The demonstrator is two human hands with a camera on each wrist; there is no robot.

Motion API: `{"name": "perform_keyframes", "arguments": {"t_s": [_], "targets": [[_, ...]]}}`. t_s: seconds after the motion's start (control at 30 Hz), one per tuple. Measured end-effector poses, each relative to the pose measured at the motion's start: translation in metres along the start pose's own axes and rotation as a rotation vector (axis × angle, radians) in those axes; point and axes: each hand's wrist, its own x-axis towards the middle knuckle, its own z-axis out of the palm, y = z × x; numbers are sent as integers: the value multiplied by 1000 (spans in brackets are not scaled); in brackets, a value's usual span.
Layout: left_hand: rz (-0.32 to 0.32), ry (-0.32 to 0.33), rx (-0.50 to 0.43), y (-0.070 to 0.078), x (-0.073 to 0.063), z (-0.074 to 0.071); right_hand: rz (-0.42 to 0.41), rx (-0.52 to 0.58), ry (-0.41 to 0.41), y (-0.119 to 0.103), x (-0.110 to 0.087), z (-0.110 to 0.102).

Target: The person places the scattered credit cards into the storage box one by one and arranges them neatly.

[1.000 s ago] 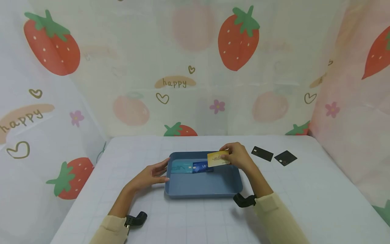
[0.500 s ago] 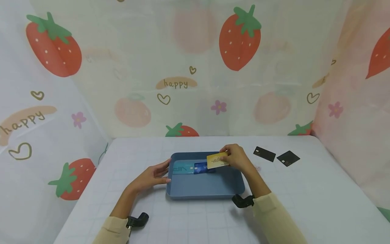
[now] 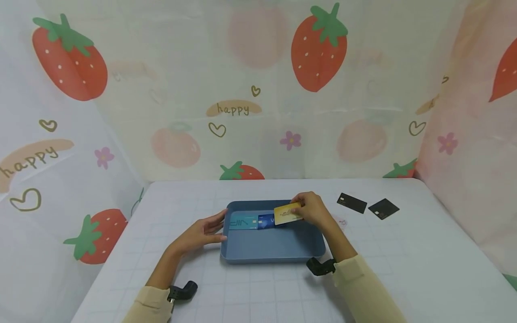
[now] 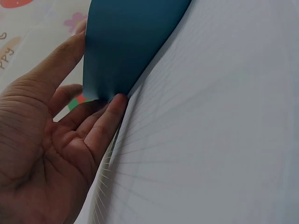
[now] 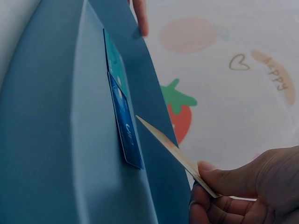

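My right hand (image 3: 313, 208) pinches a gold card (image 3: 286, 214) between thumb and fingers, over the back right of a blue tray (image 3: 266, 249). In the right wrist view the card (image 5: 168, 144) is tilted, its far edge raised above the tray floor near a dark blue card (image 5: 125, 126). That dark blue card lies flat, partly covered by the gold one in the head view, end to end with a teal card (image 3: 242, 222) at the tray's back left. My left hand (image 3: 200, 233) touches the tray's left wall, fingers spread; the left wrist view shows its fingertips (image 4: 120, 100) at the wall's edge.
Two black cards (image 3: 352, 202) (image 3: 383, 209) lie on the white table (image 3: 242, 291) to the right of the tray. A strawberry-printed curtain (image 3: 181, 89) hangs behind and at both sides of the table.
The gold card has lowered slightly toward the tray floor, now overlapping more of the dark blue card. The left hand stays at the tray's left wall. The head view has shifted a little.
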Motion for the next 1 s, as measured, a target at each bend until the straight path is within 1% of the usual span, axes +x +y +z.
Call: {"name": "perform_keyframes", "arguments": {"t_s": [0.23,0.47,0.63,0.77,0.9,1.0], "targets": [[-7,-3,-18,2,1,1,2,-12,4,2,0,1],[0,-12,-26,1,2,1,10,-12,-4,5,0,3],[-3,-6,-20,1,1,1,8,-13,-7,5,2,5],[-8,-8,-32,2,0,0,12,-16,-18,5,2,5],[-7,-9,-40,1,0,0,26,-10,-18,6,2,5],[-1,-10,-38,-1,1,-1,21,-11,-15,7,3,4]]}}
